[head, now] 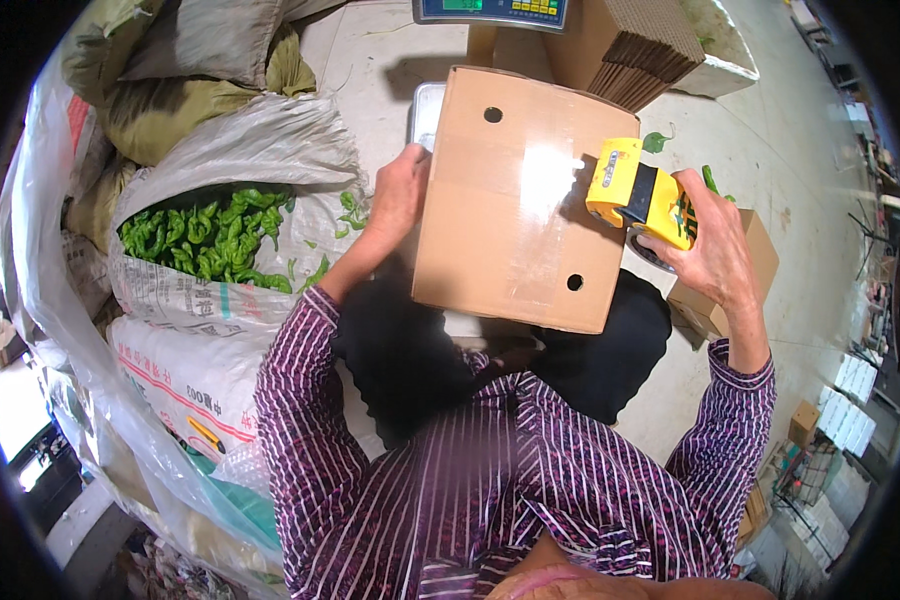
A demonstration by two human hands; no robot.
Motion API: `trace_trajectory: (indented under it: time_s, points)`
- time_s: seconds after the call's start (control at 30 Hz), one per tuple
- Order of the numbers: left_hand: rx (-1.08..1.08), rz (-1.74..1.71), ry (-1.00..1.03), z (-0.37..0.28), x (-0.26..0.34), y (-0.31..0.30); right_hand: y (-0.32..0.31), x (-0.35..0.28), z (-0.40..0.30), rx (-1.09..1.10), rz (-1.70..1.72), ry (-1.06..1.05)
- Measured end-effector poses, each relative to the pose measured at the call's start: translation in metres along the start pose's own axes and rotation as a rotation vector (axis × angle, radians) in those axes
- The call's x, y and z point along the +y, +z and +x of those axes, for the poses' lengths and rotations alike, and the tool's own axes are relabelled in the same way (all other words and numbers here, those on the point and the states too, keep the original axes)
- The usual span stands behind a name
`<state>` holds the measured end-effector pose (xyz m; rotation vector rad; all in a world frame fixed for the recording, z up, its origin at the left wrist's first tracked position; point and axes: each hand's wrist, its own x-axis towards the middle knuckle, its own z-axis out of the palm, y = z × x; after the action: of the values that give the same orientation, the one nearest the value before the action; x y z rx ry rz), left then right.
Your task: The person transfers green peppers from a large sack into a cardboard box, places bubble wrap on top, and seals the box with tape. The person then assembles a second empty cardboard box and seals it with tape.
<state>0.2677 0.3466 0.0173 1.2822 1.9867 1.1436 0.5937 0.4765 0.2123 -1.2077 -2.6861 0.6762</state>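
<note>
A cardboard box (487,202) with two round holes in its upper face stands before me, above the silver pan of a scale (429,112). Clear tape runs across the middle of that face and shines in the light. My left hand (399,191) presses against the box's left side, its fingertips partly hidden behind the edge. In my right hand (720,240) is a yellow tape dispenser (616,180) with a black band, held over the box's right edge. Whether the dispenser touches the cardboard cannot be told.
To the left, an open woven sack (232,142) holds green peppers (210,232). A yellow utility knife (205,433) lies on another sack (187,375). Flattened cartons (645,56) stand behind the box, near the scale display (491,11). A smaller carton (757,247) sits at right.
</note>
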Motion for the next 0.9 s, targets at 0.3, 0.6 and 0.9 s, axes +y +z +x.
trace_trajectory:
  time_s: [0.3, 0.6, 0.9]
  points:
    - [-0.007, -0.304, -0.113, 0.026, -0.041, 0.028, 0.004, 0.008, -0.004, -0.007, 0.018, 0.004]
    - [-0.161, -0.450, -0.256, 0.058, 0.012, 0.015, 0.002, 0.004, -0.004, 0.017, 0.011, -0.103]
    - [-0.137, 0.073, 0.226, 0.071, 0.109, -0.017, 0.005, 0.016, -0.012, 0.085, -0.046, -0.188]
